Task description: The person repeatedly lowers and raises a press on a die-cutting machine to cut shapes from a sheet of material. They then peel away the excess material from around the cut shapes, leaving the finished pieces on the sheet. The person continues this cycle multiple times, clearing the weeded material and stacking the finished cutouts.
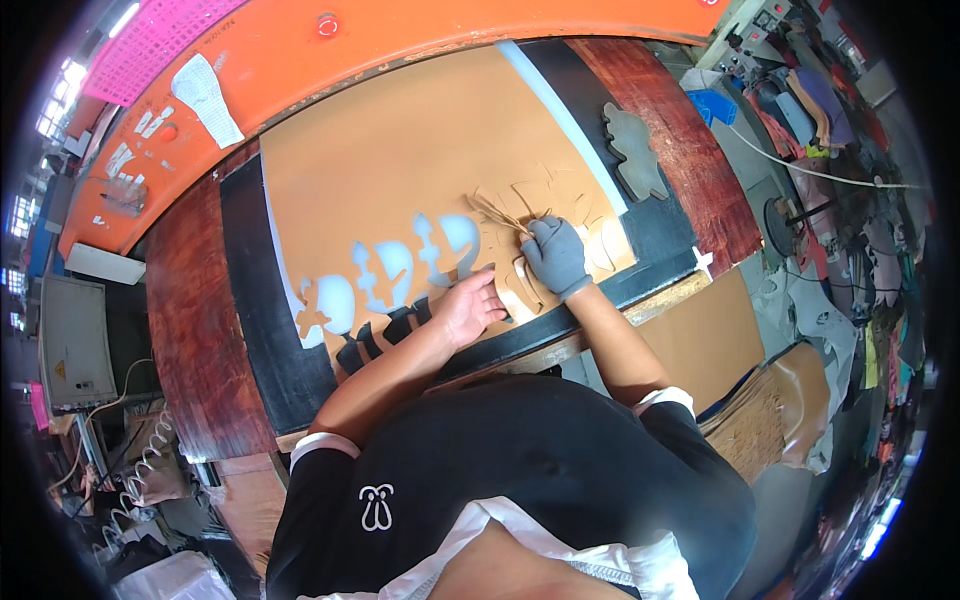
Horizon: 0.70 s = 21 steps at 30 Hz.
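Observation:
A large tan sheet, which looks like leather (400, 130), lies over a pale backing on the black cutting board. Shaped cut-outs along its near left side show the pale backing and the black board. My left hand (468, 308) is bare, palm partly up and fingers loosely stretched at the sheet's near edge, with no object visible in it. To its right, my right hand (556, 255) wears a grey glove and closes around a bundle of thin tan offcut strips (495, 212). The strips stick out toward the upper left. Curved cut lines and loose cut pieces surround the glove.
A grey metal cutting die (634, 150) rests on the black board (262, 300) at the right. Behind the sheet runs an orange machine beam (400, 32) with a red button. More tan sheets (705, 335) lie at the right, below table level. A grey cabinet (76, 340) stands left.

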Motion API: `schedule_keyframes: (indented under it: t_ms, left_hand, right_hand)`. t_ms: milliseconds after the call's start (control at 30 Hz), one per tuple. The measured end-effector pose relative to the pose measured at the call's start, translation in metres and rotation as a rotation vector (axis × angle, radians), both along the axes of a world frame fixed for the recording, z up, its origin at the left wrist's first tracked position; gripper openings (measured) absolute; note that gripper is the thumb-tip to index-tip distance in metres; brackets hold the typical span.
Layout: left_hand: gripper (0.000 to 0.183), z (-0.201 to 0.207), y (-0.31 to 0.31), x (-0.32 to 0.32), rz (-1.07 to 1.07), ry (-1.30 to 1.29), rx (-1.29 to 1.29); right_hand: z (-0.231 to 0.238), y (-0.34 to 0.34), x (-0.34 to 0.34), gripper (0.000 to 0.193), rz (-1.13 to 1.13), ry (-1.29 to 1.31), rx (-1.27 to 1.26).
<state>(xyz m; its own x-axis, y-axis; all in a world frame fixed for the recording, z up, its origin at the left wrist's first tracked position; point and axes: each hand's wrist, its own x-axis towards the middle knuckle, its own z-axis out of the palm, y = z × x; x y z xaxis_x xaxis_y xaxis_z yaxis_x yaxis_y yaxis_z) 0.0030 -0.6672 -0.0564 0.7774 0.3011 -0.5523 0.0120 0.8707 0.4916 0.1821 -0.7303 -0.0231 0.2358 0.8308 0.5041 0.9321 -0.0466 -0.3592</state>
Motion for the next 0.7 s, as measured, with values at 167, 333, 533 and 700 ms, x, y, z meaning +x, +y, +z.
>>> schedule_keyframes:
  t_ms: [167, 333, 533, 700]
  left_hand:
    - [0.027, -0.001, -0.006, 0.025, 0.144, -0.011, 0.181]
    - [0.028, 0.009, -0.004, 0.033, 0.250, -0.296, -0.080]
    - [0.032, 0.015, 0.004, 0.031, 0.166, -0.450, -0.112]
    - [0.033, 0.030, -0.003, 0.025, 0.186, -0.398, -0.042]
  right_hand:
    - [0.004, -0.007, 0.002, 0.016, 0.044, 0.120, -0.016]
    - [0.012, -0.010, -0.013, 0.019, 0.097, 0.069, 0.022]
    - [0.031, -0.005, -0.009, 0.039, 0.053, 0.343, -0.314]
    - [0.030, 0.007, -0.014, 0.032, -0.018, 0.307, -0.348]
